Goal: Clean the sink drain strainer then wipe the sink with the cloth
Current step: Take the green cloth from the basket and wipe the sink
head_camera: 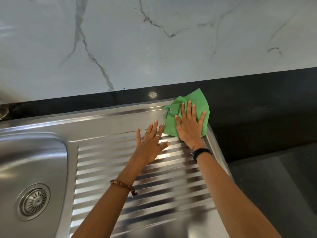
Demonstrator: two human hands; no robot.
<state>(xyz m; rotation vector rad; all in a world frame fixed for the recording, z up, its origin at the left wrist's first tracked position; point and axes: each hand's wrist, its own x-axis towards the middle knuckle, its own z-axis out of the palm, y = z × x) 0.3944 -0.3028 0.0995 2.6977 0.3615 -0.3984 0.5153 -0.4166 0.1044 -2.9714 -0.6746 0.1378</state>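
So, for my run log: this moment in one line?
right hand flat on green cloth | drainboard far corner | left hand flat beside

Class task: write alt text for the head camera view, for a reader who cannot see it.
A right hand presses a green cloth flat on the far corner of a steel drainboard. The left hand rests flat beside it. The strainer sits in the basin at left, below a marble wall.

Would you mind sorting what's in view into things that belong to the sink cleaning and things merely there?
Job:
green cloth, under the flat right hand
drain strainer, seated in the sink
ribbed drainboard, left hand resting flat on it

Merely there:
black countertop
marble wall
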